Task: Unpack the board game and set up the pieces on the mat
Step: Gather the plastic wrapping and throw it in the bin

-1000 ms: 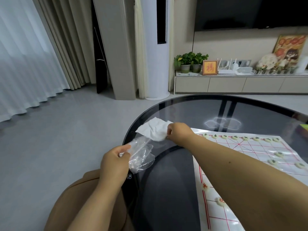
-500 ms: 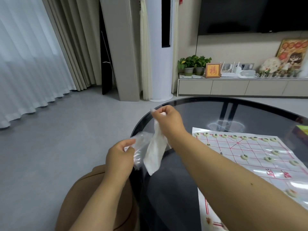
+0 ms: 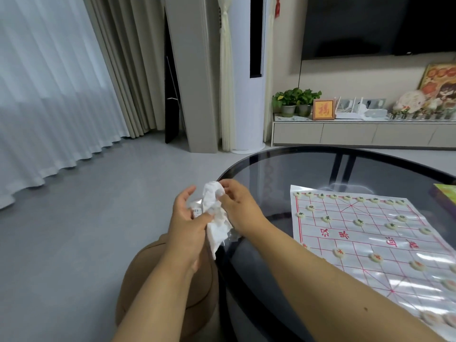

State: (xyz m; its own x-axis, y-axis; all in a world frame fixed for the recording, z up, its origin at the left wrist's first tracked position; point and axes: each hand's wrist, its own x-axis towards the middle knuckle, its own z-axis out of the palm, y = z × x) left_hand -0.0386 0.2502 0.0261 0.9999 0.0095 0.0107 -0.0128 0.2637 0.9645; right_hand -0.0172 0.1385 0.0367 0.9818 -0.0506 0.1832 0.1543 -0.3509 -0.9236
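Note:
A glossy white mat point(image 3: 365, 240) with a red grid lies on the dark round glass table point(image 3: 283, 169). Several pale round game pieces point(image 3: 359, 222) stand on its lines, green-marked in the far rows and red-marked point(image 3: 376, 257) nearer me. Left of the mat, over the table's edge, my left hand point(image 3: 188, 223) pinches a clear plastic bag point(image 3: 197, 212). My right hand point(image 3: 238, 206) grips the top of a crumpled white paper point(image 3: 217, 225) that hangs against the bag between both hands.
A green and purple box point(image 3: 445, 191) shows at the table's right edge. A brown round stool point(image 3: 138, 280) sits below my arms. Beyond the table stand a low TV cabinet point(image 3: 357, 133), potted plants point(image 3: 296, 99) and a white tower unit point(image 3: 246, 77); grey floor lies to the left.
My right hand lifted the white paper off the table and brought it to the plastic bag in my left hand. Both hands now meet, with the paper crumpled between them.

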